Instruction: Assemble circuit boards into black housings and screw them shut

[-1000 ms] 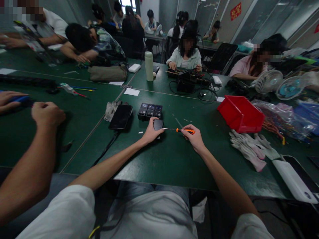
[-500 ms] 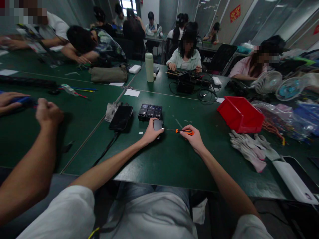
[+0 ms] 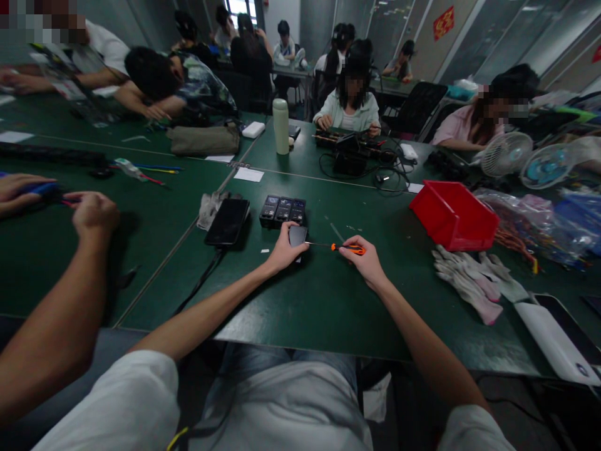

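At the green table [image 3: 319,313], the left hand [image 3: 284,249] holds a small dark box [image 3: 298,235] between thumb and fingers, just in front of three black boxes [image 3: 282,210] standing side by side. The right hand [image 3: 361,258] grips an orange-handled screwdriver [image 3: 336,247], its shaft pointing left to the small dark box's right side — from where I stand, tip contact is too small to tell — with a phone [image 3: 228,222] lying farther left.

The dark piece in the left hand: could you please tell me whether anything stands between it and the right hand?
Only the screwdriver: the right hand holds it, its shaft pointing at the dark piece in the left hand. Nothing else visible stands between; whether its tip touches is unclear.
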Tool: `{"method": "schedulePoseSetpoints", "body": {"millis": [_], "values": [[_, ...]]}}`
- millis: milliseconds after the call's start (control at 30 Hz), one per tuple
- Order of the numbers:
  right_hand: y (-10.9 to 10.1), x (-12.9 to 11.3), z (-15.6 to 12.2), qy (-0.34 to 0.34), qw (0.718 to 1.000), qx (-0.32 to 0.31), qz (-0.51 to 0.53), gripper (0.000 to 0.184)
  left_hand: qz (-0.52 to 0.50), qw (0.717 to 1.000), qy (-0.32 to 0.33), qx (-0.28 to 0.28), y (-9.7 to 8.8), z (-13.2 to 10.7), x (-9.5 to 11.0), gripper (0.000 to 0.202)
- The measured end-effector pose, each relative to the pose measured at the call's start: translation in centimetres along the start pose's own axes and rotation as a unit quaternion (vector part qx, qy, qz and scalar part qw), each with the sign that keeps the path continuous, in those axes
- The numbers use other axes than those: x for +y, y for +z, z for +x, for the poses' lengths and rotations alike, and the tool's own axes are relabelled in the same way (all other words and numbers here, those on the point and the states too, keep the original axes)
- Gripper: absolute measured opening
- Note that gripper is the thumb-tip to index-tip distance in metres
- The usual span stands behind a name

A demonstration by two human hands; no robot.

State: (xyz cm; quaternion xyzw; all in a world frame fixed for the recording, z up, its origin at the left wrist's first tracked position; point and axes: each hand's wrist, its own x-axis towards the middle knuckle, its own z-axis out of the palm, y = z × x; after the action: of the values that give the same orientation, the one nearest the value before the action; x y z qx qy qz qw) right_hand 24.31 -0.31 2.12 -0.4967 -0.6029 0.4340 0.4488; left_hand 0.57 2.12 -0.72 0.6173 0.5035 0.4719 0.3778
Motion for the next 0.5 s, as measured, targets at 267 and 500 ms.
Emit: {"method": "schedulePoseSetpoints", "body": {"millis": [267, 500], "values": [[-0.17, -0.40, -0.25, -0.002, 1.000, -0.011, -0.008, 0.026, 0.009, 1.000, -0.001, -0.004, 0.01, -0.09, 0.37, 0.052], [-0.06, -0.23, -0.19, -0.001, 1.000, -0.005, -0.011, 0.028, 0.006, 1.000, -0.010, -0.001, 0.17, 0.02, 0.32, 0.053]]}}
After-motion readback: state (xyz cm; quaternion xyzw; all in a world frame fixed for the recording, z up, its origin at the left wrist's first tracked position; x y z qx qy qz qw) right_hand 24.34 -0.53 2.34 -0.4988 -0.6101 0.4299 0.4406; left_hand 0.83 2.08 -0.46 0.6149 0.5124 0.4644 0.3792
